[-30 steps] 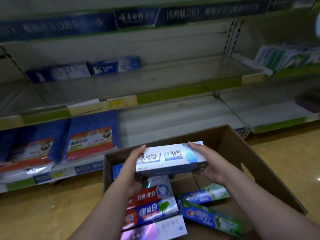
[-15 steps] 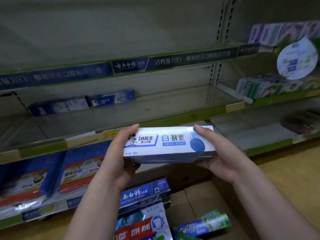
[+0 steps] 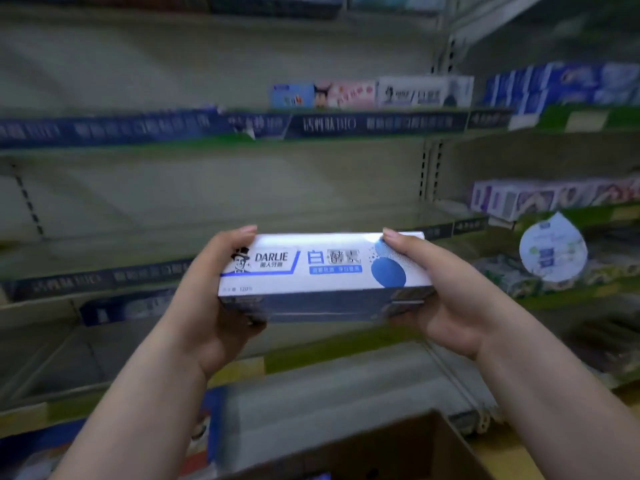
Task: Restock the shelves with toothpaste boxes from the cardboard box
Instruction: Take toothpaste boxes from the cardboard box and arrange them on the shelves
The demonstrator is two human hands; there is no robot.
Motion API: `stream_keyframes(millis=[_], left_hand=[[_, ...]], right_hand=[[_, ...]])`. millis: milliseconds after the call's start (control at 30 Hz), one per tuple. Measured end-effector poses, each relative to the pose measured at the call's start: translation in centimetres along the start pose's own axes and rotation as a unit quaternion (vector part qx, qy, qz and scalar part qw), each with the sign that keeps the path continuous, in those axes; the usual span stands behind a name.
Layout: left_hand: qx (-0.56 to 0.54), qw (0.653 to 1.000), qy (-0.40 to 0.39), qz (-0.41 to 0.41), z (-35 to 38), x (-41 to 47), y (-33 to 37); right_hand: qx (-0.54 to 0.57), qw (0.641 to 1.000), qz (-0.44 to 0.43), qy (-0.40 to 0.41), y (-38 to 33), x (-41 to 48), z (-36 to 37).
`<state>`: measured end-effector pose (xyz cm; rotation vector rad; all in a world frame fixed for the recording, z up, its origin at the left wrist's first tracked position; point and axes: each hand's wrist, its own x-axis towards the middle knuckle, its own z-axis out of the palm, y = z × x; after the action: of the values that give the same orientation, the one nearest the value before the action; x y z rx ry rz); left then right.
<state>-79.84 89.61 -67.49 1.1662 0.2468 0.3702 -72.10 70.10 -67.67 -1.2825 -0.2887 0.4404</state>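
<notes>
Toothpaste boxes (image 3: 322, 277), a stacked white-and-blue bundle, lifted well clear of cardboard box (image 3: 363, 452), now level with bare mid shelf (image 3: 242, 220). Left hand (image 3: 207, 299) clamped on one end, right hand (image 3: 446, 292) on the other. Ready for shelving.

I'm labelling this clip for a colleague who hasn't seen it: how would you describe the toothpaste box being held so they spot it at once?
In front of the mostly bare shelves, look at frame centre, where the left hand and right hand grip a long box by its ends. That is the white Darlie toothpaste box. Unlike the boxes on the shelves, it is off the shelf and shows a big blue dot.
</notes>
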Motion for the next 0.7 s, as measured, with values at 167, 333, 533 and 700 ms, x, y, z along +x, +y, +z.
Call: stream_keyframes(millis=[167, 333, 533, 700], left_hand=[[-0.017, 0.999, -0.022, 0.037, 2.0, -0.9, 5.3], [-0.029, 0.995, -0.073, 0.069, 3.1, -1.5, 9.1], [-0.03, 0.989, -0.068, 0.124, 4.6, -1.9, 11.1], [-0.027, 0.989, -0.079, 0.123, 6.1, -2.6, 11.2]], right_hand=[[-0.033, 0.998, -0.051, -0.011, -5.8, -0.3, 2.1], [-0.028, 0.995, -0.09, -0.038, -10.2, -1.5, 3.8], [-0.03, 0.991, -0.121, -0.045, -12.2, -2.6, 3.7], [-0.033, 0.991, -0.123, -0.036, -12.6, -3.1, 2.8]])
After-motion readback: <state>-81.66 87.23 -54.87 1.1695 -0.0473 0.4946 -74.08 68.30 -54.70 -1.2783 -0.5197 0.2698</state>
